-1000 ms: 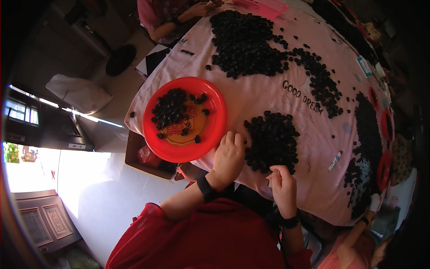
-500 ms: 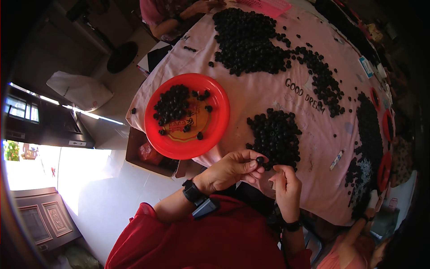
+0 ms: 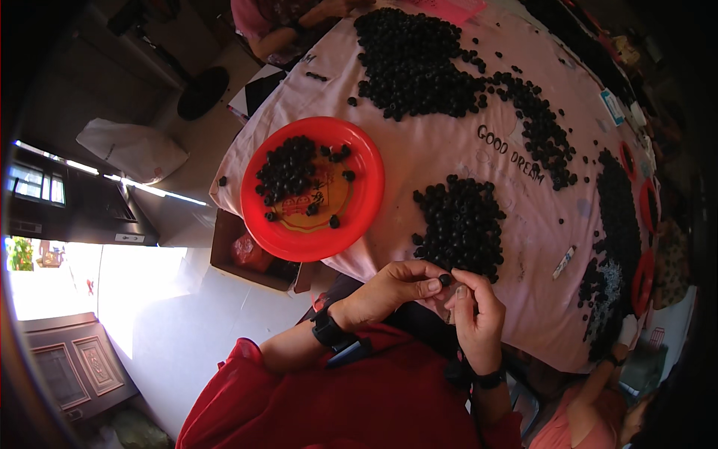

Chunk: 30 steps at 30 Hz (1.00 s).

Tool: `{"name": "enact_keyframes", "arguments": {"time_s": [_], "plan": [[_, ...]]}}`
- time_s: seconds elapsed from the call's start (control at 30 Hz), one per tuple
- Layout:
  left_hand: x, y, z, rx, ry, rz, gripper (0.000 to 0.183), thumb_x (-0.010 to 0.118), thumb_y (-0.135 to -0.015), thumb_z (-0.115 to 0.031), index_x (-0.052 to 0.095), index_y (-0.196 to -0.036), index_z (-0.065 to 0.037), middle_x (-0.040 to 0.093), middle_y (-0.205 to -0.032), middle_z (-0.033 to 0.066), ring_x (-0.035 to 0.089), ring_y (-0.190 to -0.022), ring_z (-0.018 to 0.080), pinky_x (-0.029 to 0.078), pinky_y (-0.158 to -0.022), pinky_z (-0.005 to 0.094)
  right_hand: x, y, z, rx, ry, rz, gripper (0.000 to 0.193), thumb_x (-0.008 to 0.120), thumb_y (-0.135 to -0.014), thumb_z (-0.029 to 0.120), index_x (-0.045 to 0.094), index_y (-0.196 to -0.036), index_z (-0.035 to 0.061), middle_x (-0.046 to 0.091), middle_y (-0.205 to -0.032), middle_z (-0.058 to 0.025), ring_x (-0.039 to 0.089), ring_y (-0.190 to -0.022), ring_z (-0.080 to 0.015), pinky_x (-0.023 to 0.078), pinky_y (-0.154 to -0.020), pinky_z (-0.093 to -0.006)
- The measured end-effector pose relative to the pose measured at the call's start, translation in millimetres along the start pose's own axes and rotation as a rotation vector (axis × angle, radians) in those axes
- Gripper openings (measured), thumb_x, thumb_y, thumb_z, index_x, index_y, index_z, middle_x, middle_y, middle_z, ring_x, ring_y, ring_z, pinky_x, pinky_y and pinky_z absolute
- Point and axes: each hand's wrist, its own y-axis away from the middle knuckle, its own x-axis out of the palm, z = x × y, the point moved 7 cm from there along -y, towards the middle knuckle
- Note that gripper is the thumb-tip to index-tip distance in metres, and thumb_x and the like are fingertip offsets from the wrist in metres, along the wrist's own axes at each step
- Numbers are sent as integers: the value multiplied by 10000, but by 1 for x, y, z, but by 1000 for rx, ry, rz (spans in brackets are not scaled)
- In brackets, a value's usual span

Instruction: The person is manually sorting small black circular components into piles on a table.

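Note:
Between the thumb and fingertips of my left hand (image 3: pixel 389 290) is a small round black piece (image 3: pixel 445 280). Close against its right side, my right hand (image 3: pixel 480 318) is pinched, fingertips at the piece; what they hold, if anything, is too small to make out. Both hands are over the near table edge. Just beyond them lies a heap of similar black pieces (image 3: pixel 460 228). To the left, a red plate (image 3: pixel 366 213) bears a cluster of black pieces (image 3: pixel 288 168) and several scattered ones.
A large black heap (image 3: pixel 411 63) covers the far part of the pink cloth (image 3: pixel 419 153). More pieces (image 3: pixel 550 142) trail right. A marker-like stick (image 3: pixel 563 263) lies at right. An open cardboard box (image 3: pixel 224 239) stands below the plate. Other people sit at the far left and lower right.
Both hands have come closer together. My left hand has shifted slightly right with the black piece, and my right fingertips have moved up to it.

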Motion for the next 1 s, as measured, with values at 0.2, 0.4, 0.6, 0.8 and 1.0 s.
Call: {"name": "enact_keyframes", "arguments": {"time_s": [0.2,0.4,0.6,0.8,1.0], "plan": [[-3,3,8,-23,7,-27,269,615,-1013,-216,648,-1180,-8,698,-1025,31,637,-904,99,512,-837,264,3,-3,14,-169,129,8,209,567,-951,-21,638,-1147,-36,699,-870,-136,700,-721,-205,553,-625,-309],[-6,5,12,-60,31,-74,321,531,-1055,-246,603,-1249,-1,684,-1041,27,609,-881,95,510,-820,257,3,1,11,-210,212,0,218,601,-922,-16,641,-1134,-37,689,-874,-156,696,-734,-268,553,-653,-346],[-3,4,12,-28,61,-57,313,524,-1057,-268,596,-1234,-20,665,-1031,10,604,-898,90,505,-821,255,6,2,13,-210,244,-6,226,615,-918,1,648,-1140,-26,702,-901,-155,699,-744,-279,556,-672,-367],[-2,6,11,31,88,-17,271,559,-1037,-264,606,-1210,-61,654,-1049,-3,594,-912,82,490,-801,243,7,2,12,-195,163,23,225,597,-926,-9,647,-1144,-25,708,-928,-159,705,-770,-278,553,-677,-364],[0,8,11,-6,13,0,263,533,-1049,-268,597,-1212,-72,634,-1078,0,587,-940,81,482,-794,245,-3,1,3,-66,195,-39,203,557,-967,34,646,-1138,-30,701,-944,-177,701,-788,-292,548,-688,-347]]}}
